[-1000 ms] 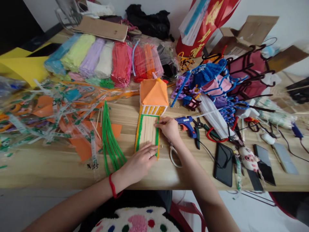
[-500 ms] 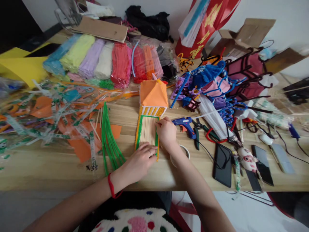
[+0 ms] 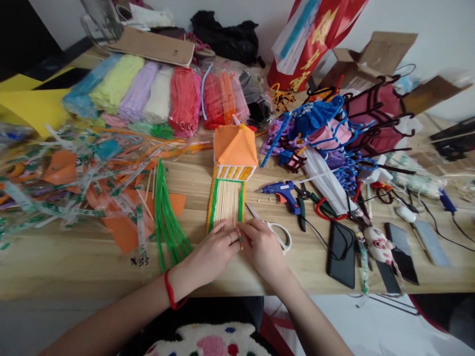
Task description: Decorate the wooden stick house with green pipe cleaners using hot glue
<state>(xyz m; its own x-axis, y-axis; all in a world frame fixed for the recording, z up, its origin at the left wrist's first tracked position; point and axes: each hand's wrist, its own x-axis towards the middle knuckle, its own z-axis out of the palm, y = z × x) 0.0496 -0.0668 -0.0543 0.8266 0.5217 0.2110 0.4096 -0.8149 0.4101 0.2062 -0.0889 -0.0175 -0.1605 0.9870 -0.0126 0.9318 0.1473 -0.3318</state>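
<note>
A flat panel of wooden sticks (image 3: 226, 202), edged with green and yellow pipe cleaner, lies on the wooden table (image 3: 92, 267) in front of a small model house with an orange paper roof (image 3: 235, 146). My left hand (image 3: 213, 249) rests with its fingers flat on the panel's near end. My right hand (image 3: 261, 247) is beside it, fingertips pinching the green edging at the panel's near right corner. The two hands touch. White-handled scissors (image 3: 276, 230) lie just right of my right hand.
A bundle of green pipe cleaners (image 3: 166, 217) lies left of the panel. A blue glue gun (image 3: 282, 190), pliers, phones (image 3: 339, 254) and cables are to the right. Bagged coloured pipe cleaners (image 3: 159, 94) line the back; plastic wrappers and orange paper scraps (image 3: 74, 183) cover the left.
My right hand slid down the panel's right green edge from the far end to the near corner, uncovering the scissors. The left hand stayed on the panel's near end.
</note>
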